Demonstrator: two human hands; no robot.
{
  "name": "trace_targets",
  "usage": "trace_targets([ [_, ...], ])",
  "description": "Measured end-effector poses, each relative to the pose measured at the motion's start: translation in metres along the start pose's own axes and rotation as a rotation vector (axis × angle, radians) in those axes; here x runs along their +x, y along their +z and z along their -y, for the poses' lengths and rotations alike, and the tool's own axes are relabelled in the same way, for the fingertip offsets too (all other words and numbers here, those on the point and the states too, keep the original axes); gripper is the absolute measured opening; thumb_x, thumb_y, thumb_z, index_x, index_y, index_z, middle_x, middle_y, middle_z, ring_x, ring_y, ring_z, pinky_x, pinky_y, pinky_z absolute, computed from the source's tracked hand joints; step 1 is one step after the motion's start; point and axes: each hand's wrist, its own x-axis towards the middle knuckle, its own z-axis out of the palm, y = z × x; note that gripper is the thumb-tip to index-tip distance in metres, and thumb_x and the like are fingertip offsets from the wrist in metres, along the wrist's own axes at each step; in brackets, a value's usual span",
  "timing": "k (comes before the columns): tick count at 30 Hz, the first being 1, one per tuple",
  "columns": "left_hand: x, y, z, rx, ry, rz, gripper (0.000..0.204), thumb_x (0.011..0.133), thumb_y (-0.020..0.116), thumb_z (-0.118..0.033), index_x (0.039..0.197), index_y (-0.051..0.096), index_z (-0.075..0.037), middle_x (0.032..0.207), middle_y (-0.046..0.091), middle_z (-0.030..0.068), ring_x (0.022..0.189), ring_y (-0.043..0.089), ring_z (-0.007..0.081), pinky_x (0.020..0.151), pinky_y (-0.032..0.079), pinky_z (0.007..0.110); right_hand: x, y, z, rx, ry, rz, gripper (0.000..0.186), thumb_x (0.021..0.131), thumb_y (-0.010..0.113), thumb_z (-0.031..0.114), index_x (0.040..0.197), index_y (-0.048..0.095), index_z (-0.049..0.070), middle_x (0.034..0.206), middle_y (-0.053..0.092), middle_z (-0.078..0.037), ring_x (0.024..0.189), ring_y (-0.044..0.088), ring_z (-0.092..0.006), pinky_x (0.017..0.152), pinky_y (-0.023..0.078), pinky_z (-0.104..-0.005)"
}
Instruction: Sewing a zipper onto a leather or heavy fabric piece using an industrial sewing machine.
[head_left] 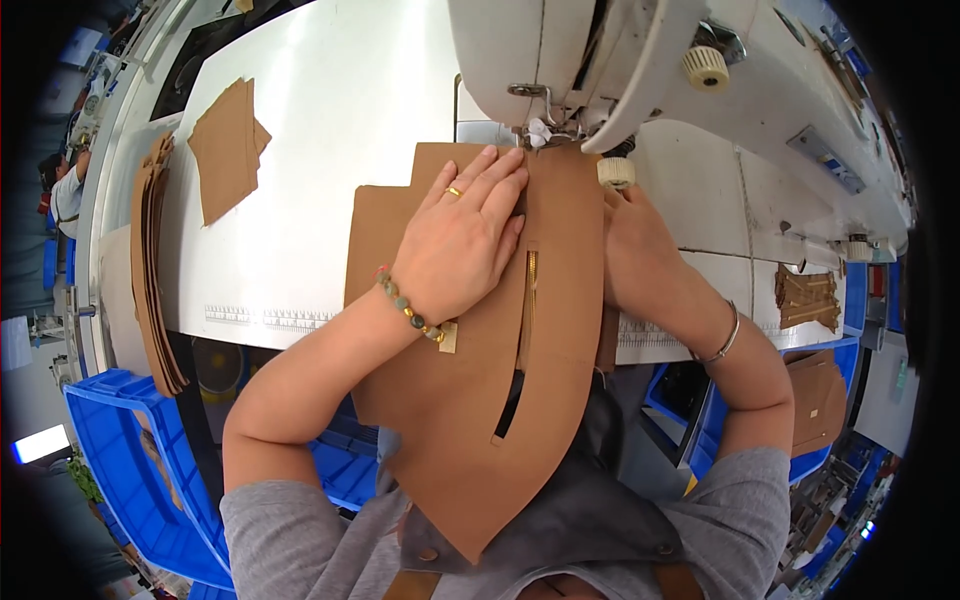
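The pointed end of a brown flat-cut bag panel [470, 390] was hung off the table edge over the dark apron [560, 530], while its far end was laid beneath the needle area of a white sewing machine [520, 60]. A long slot was cut in the panel; gold zipper teeth [533, 275] were seen in its upper part, and a dark gap was left below. The panel was pressed down by the left hand [455, 240], laid flat with fingers straight and close together, nothing being gripped. The right hand [645, 255] was set at the panel's right edge; its fingertips were masked by a cream knurled knob [616, 173], so whether anything was pinched could not be told. By its position, the work was judged to be at the stitching of the zipper opening, in line with the needle; for the next move, even feeding and a flat, unpuckered slot edge were called for. The needle tip, any fresh stitches and the panel's underside were hidden. Farther off, a stack of brown panels [150, 260] was partly cut by glare and curvature, and a co-worker [68, 195] was blurred at the rim.
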Motion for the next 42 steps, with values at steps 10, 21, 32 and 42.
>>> trace_targets([
  [10,0.008,0.002,0.012,0.020,0.018,-0.037,0.044,0.101,0.061,-0.016,0.142,0.055,-0.002,0.147,0.056,0.0182,0.145,0.047,0.0379,0.118,0.040,0.053,0.002,-0.008,0.003,-0.016,-0.022,0.007,0.044,0.086,0.069,0.015,0.126,0.064,0.000,0.122,0.066,-0.018,0.120,0.061,-0.0355,0.113,0.039,-0.0595],
  [21,0.039,0.011,0.032,0.036,0.075,-0.193,0.021,0.100,0.060,-0.014,0.115,0.064,0.000,0.117,0.068,0.0176,0.113,0.062,0.0377,0.102,0.049,0.050,0.004,-0.012,0.006,0.022,0.004,0.054,0.050,0.084,0.070,0.013,0.133,0.063,0.002,0.123,0.064,-0.018,0.119,0.061,-0.0361,0.113,0.040,-0.0586],
  [32,0.062,0.006,0.046,0.096,-0.020,-0.039,0.030,0.103,0.056,-0.022,0.123,0.064,-0.001,0.136,0.063,0.0147,0.136,0.054,0.0323,0.114,0.045,0.054,0.004,-0.006,0.007,-0.038,-0.011,0.009,0.058,0.089,0.067,0.017,0.146,0.058,0.010,0.129,0.064,-0.018,0.120,0.061,-0.0361,0.112,0.040,-0.0610],
  [42,-0.006,-0.012,0.008,-0.030,-0.003,0.010,0.050,0.100,0.066,-0.022,0.144,0.056,0.000,0.148,0.056,0.0189,0.143,0.048,0.0386,0.119,0.038,0.053,0.004,-0.005,0.006,-0.027,-0.012,-0.012,0.055,0.090,0.067,0.019,0.143,0.060,0.008,0.130,0.064,-0.017,0.121,0.061,-0.0353,0.113,0.040,-0.0571],
])
